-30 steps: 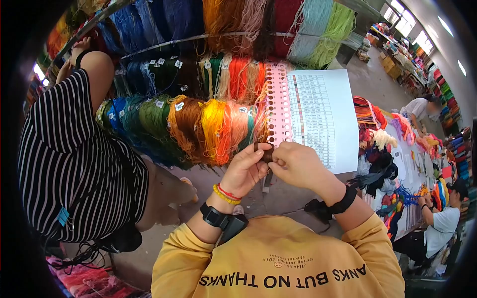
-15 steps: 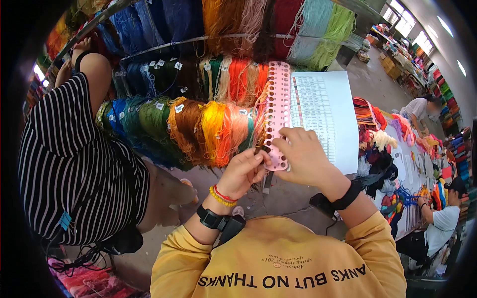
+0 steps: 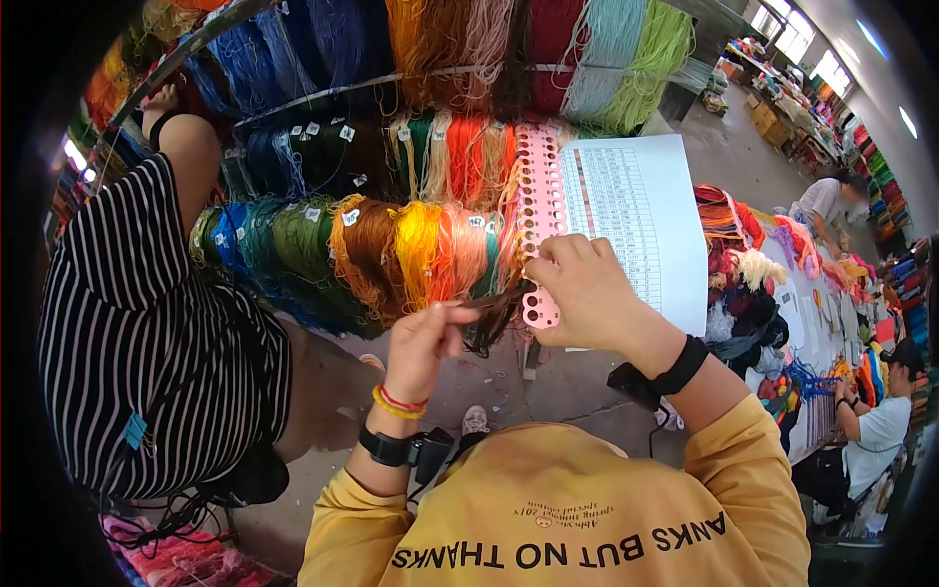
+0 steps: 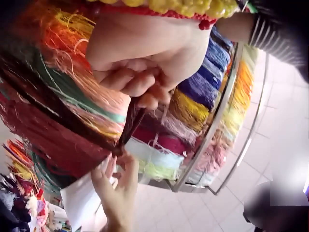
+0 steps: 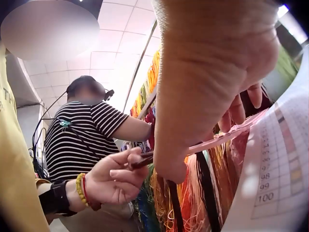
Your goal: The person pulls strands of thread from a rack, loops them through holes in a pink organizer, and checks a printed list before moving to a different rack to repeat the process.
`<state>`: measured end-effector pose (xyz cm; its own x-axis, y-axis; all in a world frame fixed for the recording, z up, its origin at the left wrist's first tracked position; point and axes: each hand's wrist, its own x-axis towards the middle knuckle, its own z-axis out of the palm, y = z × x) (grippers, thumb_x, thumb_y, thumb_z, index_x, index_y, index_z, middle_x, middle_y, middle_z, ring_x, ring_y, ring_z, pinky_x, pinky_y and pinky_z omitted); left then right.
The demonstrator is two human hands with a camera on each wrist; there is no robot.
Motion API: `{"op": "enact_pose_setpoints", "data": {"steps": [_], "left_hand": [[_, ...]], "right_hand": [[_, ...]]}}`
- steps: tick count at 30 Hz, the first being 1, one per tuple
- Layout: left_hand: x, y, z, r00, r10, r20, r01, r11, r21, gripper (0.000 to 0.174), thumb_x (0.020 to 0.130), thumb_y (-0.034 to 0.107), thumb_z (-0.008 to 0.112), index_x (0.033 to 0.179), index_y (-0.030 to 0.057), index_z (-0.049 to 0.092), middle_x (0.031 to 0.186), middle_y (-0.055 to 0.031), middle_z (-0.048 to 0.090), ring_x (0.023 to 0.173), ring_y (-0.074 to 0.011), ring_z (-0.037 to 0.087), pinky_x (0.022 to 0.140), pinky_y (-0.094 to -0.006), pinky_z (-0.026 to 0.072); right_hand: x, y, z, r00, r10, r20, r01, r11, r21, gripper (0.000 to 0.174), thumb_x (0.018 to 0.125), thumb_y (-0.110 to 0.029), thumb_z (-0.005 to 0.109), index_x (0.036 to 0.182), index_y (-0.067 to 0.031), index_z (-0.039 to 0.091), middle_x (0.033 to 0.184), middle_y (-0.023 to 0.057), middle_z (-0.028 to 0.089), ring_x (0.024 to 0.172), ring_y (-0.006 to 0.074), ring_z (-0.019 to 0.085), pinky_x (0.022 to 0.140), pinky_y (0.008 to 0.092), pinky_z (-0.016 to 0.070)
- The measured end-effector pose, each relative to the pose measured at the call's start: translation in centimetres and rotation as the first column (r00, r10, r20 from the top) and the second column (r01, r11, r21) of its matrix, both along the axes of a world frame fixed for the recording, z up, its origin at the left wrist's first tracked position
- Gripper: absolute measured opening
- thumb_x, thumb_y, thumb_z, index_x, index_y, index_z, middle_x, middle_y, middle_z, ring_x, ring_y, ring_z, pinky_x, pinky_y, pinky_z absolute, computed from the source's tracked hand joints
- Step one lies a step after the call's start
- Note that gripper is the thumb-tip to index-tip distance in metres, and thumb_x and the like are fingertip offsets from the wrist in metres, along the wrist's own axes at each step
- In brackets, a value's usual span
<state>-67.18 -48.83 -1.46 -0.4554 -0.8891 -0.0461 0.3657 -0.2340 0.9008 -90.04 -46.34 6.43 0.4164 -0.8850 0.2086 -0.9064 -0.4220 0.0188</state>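
Note:
My left hand [image 3: 421, 347] pinches a dark brown thread skein [image 3: 504, 305] and draws it out taut to the left. In the left wrist view the skein [image 4: 130, 124] runs from those curled fingers to the other hand. My right hand [image 3: 587, 293] grips the lower end of a pink strip with punched holes [image 3: 540, 186], its thumb at the strip's left edge where the brown thread meets it. Threads of several colours hang from the strip's left side. A printed chart sheet [image 3: 641, 215] lies against the strip's right side, partly behind the right hand.
Yellow and orange skeins [image 3: 421, 249] with number tags hang in front on a rack. Above, a metal rail [image 3: 342, 86] carries more skeins. A person in a striped shirt [image 3: 147, 313] stands close on the left. Yarn heaps cover a table [image 3: 807, 323] at right.
My left hand has moved left and slightly down, pulling the brown skein out from the strip. My right hand has shifted from the strip's bottom tip to grip its lower end.

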Motion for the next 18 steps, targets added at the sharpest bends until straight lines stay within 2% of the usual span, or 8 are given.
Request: {"op": "enact_pose_setpoints", "data": {"steps": [1, 4, 6, 8, 10, 13, 16, 18], "left_hand": [[-0.1, -0.1, -0.2, 0.994, 0.023, -0.109, -0.014, 0.996, 0.086, 0.029, 0.092, 0.025, 0.045, 0.076, 0.0079, 0.061, 0.057, 0.002, 0.049, 0.047, -0.0056, 0.035, 0.044, -0.019, 0.0261], [2.5, -1.7, -3.6, 0.869, 0.226, -0.439, 0.034, 0.859, 0.511, 0.038, 0.091, 0.027, 0.044, 0.055, 0.0165, 0.04, 0.048, 0.0053, 0.033, 0.041, -0.0068, 0.026, 0.043, -0.0215, 0.0225], [5.0, -1.9, -5.8, 0.887, 0.353, -0.298, -0.145, 0.826, 0.545, 0.043, 0.091, 0.028, 0.046, 0.053, 0.0201, 0.026, 0.045, 0.0073, 0.021, 0.038, -0.0074, 0.019, 0.041, -0.0222, 0.02], [7.5, -0.5, -8.0, 0.862, 0.439, -0.252, -0.217, 0.77, 0.6, 0.035, 0.091, 0.026, 0.047, 0.059, 0.0183, 0.034, 0.05, 0.0078, 0.026, 0.038, -0.0046, 0.019, 0.037, -0.0199, 0.0192], [11.0, 0.6, -12.7, 0.886, 0.459, -0.066, -0.334, 0.731, 0.595, 0.04, 0.088, 0.027, 0.05, 0.054, 0.0206, 0.03, 0.046, 0.0054, 0.025, 0.038, -0.0078, 0.025, 0.043, -0.0228, 0.0271], [12.8, 4.2, -15.5, 0.658, 0.677, 0.33, -0.735, 0.484, 0.474, 0.028, 0.086, 0.024, 0.053, 0.06, 0.0145, 0.048, 0.058, 0.0022, 0.044, 0.051, -0.0091, 0.044, 0.053, -0.0247, 0.0393], [18.8, 6.4, -27.3, 0.559, 0.43, 0.709, -0.679, 0.728, 0.095, 0.025, 0.083, 0.026, 0.058, 0.084, 0.0021, 0.061, 0.078, -0.0052, 0.057, 0.078, -0.015, 0.055, 0.068, -0.0282, 0.0433], [16.1, 6.1, -25.3, 0.43, 0.427, 0.796, -0.473, 0.857, -0.204, 0.025, 0.083, 0.023, 0.058, 0.095, 0.0008, 0.06, 0.087, -0.0051, 0.059, 0.08, -0.0149, 0.055, 0.071, -0.028, 0.0441]], "right_hand": [[-0.1, 0.0, 0.0, 1.0, 0.011, 0.003, -0.011, 1.0, 0.007, 0.055, 0.052, -0.034, 0.07, 0.098, -0.0093, 0.055, 0.1, 0.0082, 0.048, 0.097, 0.0228, 0.045, 0.079, 0.035, 0.0337], [-0.6, -0.4, -0.2, 0.999, 0.037, -0.022, -0.037, 0.999, 0.019, 0.053, 0.051, -0.033, 0.07, 0.096, -0.0094, 0.056, 0.1, 0.0079, 0.049, 0.097, 0.0231, 0.045, 0.078, 0.0346, 0.0346], [-1.0, -0.6, -0.3, 0.998, 0.05, -0.039, -0.049, 0.999, 0.024, 0.052, 0.05, -0.033, 0.07, 0.095, -0.0095, 0.057, 0.099, 0.0078, 0.049, 0.096, 0.0232, 0.045, 0.077, 0.0346, 0.0352], [-1.3, -0.7, -0.3, 0.997, 0.062, -0.041, -0.061, 0.998, 0.026, 0.051, 0.05, -0.032, 0.07, 0.094, -0.0097, 0.057, 0.099, 0.0078, 0.049, 0.096, 0.0233, 0.046, 0.077, 0.0348, 0.0356], [-1.5, -0.8, -0.4, 0.996, 0.079, -0.045, -0.078, 0.997, 0.022, 0.051, 0.05, -0.032, 0.07, 0.094, -0.0098, 0.058, 0.099, 0.0079, 0.049, 0.095, 0.0235, 0.046, 0.077, 0.035, 0.0357], [-1.8, -1.0, -0.2, 0.994, 0.097, -0.056, -0.095, 0.995, 0.037, 0.051, 0.051, -0.032, 0.07, 0.095, -0.0097, 0.057, 0.099, 0.008, 0.049, 0.095, 0.0237, 0.046, 0.078, 0.0354, 0.0358], [-2.0, -1.0, -0.1, 0.993, 0.103, -0.056, -0.101, 0.994, 0.03, 0.052, 0.052, -0.032, 0.071, 0.096, -0.0094, 0.057, 0.1, 0.0082, 0.049, 0.096, 0.0239, 0.045, 0.079, 0.0358, 0.0358], [-2.0, -0.8, -0.3, 0.993, 0.106, -0.047, -0.105, 0.994, 0.035, 0.052, 0.052, -0.031, 0.071, 0.096, -0.0092, 0.056, 0.101, 0.0082, 0.049, 0.097, 0.0241, 0.045, 0.079, 0.036, 0.0356]]}}
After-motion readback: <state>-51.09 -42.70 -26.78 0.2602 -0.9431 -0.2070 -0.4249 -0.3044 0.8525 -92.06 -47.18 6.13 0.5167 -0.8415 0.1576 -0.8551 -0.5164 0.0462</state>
